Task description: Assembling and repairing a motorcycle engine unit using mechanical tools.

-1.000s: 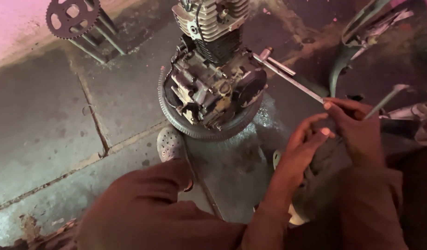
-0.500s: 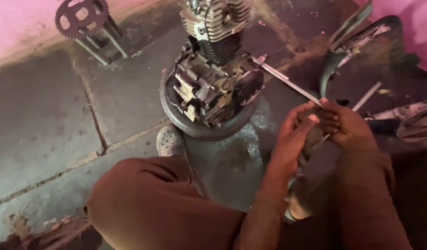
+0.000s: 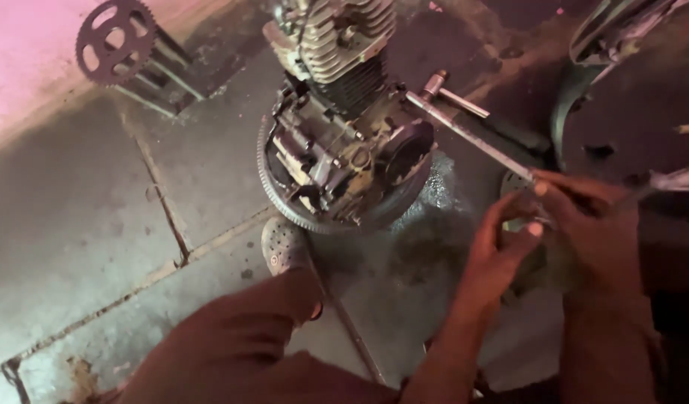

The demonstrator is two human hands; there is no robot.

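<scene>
On the stained grey concrete floor (image 3: 82,224) ahead of me sits a greasy grey motorcycle engine w/ finned cylinder (image 3: 344,127), resting on a dark toothed ring (image 3: 273,196). Far left by the pink wall leans a dark round sprocket w/ cut-outs (image 3: 114,41) next to some thin metal rods (image 3: 165,78). A long silver T-handle wrench (image 3: 464,135) lies slanted from the engine's right side toward my hands. Top right, a dark curved mudguard-like part (image 3: 583,97). My brown-trousered knee (image 3: 232,352) and a grey perforated clog (image 3: 287,251) fill the bottom, just below the engine. Nothing lies between my hands & the engine.

My left hand (image 3: 494,254) and right hand (image 3: 591,224) meet close together, right of the engine, low over the floor. Fingers (image 3: 535,228) of both are pinched in around a small dark metal part (image 3: 542,218); thumb tips nearly touch. The part is mostly hidden by my fingers, so its shape is unclear; blurred too. Can't tell which hand bears it more.
</scene>
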